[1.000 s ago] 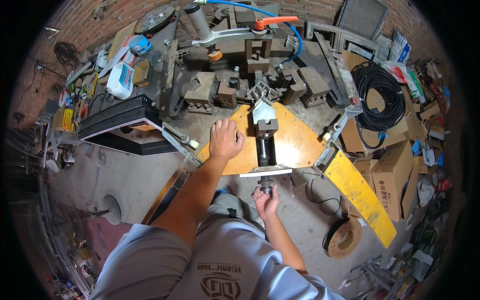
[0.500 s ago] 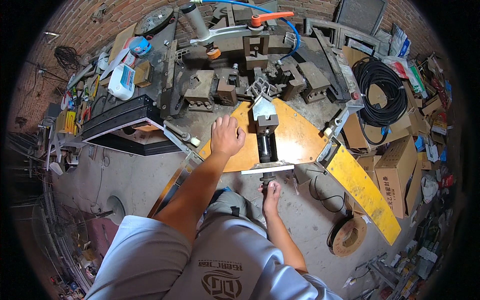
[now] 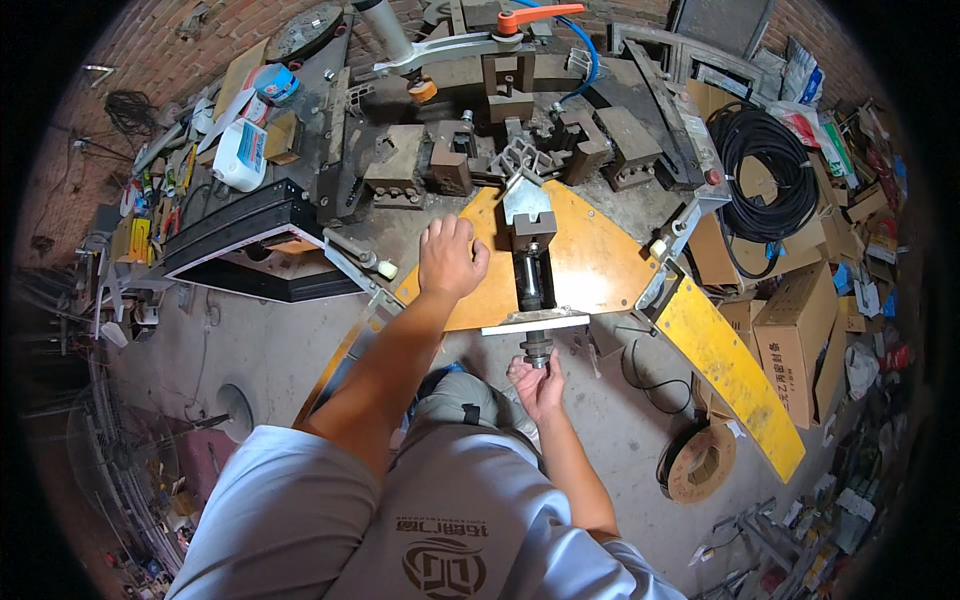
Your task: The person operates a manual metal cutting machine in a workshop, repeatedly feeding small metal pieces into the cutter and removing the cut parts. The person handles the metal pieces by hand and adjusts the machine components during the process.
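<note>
Since a sec ago the right hand [image 3: 537, 384] has crept up closer under the dark knob [image 3: 537, 349] at the near end of the screw clamp [image 3: 530, 262]; left hand hasn't budged, and the view has drifted a bit. Nearest me: person in a pale shirt, leaning over the bench. R hand sits just below the bench edge, fingers curled loosely round the knob's underside, touching it; can't tell how tight. Above that, a pale metal bar [image 3: 535, 322] runs along the front edge of the orange-yellow plate [image 3: 600, 265]. L hand [image 3: 450, 258] lies flat on that plate, fingers together, pressing down, holding nothing, just beside the clamp on its left. Clamp runs straight away from the person, up the plate's middle, w/ a grey block at the far end. Farther back: rusty steel blocks [image 3: 400, 170], orange-handled lever [image 3: 528, 15], white jug [image 3: 240, 155] far left. Off right: black cable coil [image 3: 765, 160], cardboard boxes [image 3: 800, 340], yellow plank [image 3: 725, 375] angling down.
</note>
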{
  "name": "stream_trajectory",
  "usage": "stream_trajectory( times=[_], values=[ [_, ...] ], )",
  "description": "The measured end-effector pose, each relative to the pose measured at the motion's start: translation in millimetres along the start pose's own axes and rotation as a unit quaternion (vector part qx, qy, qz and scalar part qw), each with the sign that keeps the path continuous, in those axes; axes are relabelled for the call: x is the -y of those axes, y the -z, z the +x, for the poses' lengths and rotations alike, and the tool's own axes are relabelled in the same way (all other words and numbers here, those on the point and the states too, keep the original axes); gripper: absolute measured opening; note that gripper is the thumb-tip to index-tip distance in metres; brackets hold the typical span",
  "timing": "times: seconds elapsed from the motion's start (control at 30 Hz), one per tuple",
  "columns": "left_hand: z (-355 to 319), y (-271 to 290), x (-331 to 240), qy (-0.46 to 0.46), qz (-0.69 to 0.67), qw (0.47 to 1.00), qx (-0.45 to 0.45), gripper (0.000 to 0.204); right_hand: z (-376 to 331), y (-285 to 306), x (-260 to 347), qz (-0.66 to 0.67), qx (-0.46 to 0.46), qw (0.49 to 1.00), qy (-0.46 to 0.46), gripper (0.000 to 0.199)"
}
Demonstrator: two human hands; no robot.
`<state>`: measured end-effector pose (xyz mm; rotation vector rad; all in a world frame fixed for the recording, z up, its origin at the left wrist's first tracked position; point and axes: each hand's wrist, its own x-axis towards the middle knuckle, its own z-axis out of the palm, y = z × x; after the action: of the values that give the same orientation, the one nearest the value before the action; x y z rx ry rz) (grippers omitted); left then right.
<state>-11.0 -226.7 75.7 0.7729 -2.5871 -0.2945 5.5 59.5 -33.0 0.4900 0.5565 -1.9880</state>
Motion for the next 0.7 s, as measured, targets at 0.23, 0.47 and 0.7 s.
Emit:
stream_trajectory(
  times=[0.23,0.47,0.7],
  values=[
    [-1,1,0,0.002,0.0,1.0,0.001,0.018,3,-15,-17,-0.243,-0.114,0.939,0.213,0.049],
    [0,0,0,0.006,-0.001,1.0,0.002,0.018,1,-12,-12,0.024,-0.001,0.999,0.03,0.046],
    [0,0,1,0.003,0.0,1.0,0.003,0.019,0,-9,-14,-0.043,-0.063,0.995,0.067,0.033]
  ],
)
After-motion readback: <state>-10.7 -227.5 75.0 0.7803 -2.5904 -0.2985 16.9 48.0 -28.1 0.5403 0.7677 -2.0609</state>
